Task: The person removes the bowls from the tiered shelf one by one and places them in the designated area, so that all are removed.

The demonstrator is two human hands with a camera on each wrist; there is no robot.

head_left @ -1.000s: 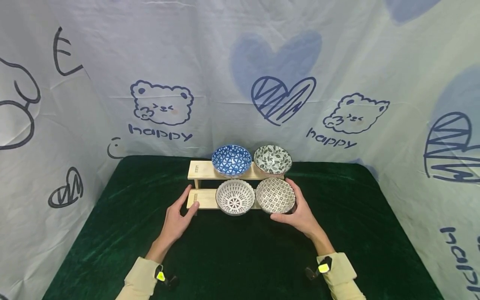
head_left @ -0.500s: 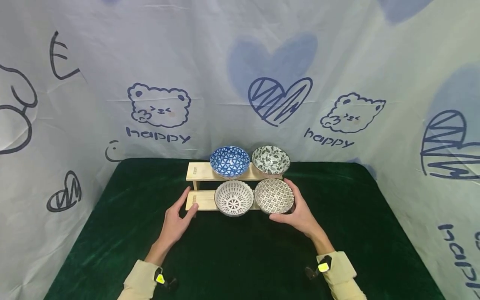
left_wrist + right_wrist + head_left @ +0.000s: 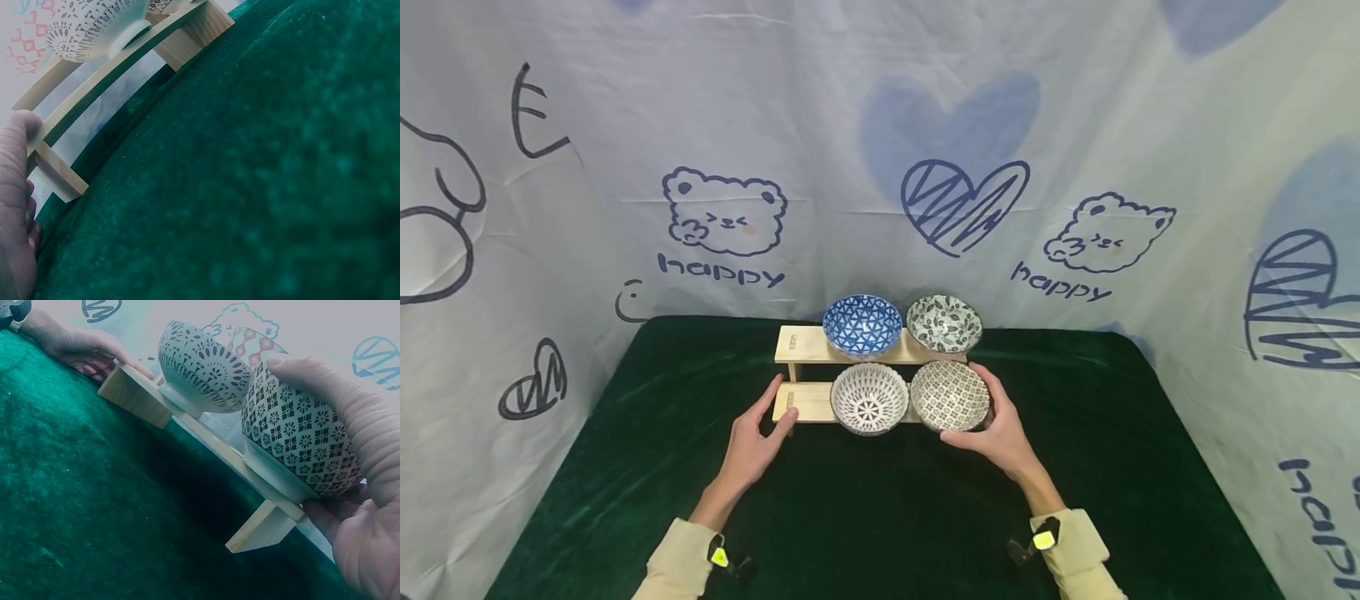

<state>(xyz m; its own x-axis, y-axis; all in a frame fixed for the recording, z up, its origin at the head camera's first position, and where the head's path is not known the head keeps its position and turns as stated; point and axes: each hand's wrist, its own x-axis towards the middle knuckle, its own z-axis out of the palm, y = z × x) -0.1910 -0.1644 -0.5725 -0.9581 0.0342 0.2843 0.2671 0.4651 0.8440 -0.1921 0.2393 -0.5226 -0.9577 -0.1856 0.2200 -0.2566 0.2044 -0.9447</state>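
Observation:
A two-tier wooden display rack (image 3: 814,402) carries patterned bowls. My left hand (image 3: 750,446) grips the left end of its lower shelf, thumb on the front edge; in the left wrist view the thumb (image 3: 25,122) lies on the wood and the other fingers are partly hidden. At the shelf's right end, my right hand (image 3: 1002,435) holds a bowl with a small flower-tile pattern (image 3: 950,395). Its thumb (image 3: 297,369) touches the rim, and fingers reach round by the bowl's foot. Beside that bowl sits a white bowl with dark petal marks (image 3: 869,398).
On the upper shelf stand a blue triangle-patterned bowl (image 3: 862,325) and a green leaf-patterned bowl (image 3: 943,323). Dark green cloth (image 3: 880,508) covers the table. A pale printed curtain (image 3: 842,150) hangs close behind and along both sides.
The head view shifts slightly. Both hands keep their places at the rack and bowl, and the bowls stay where they were.

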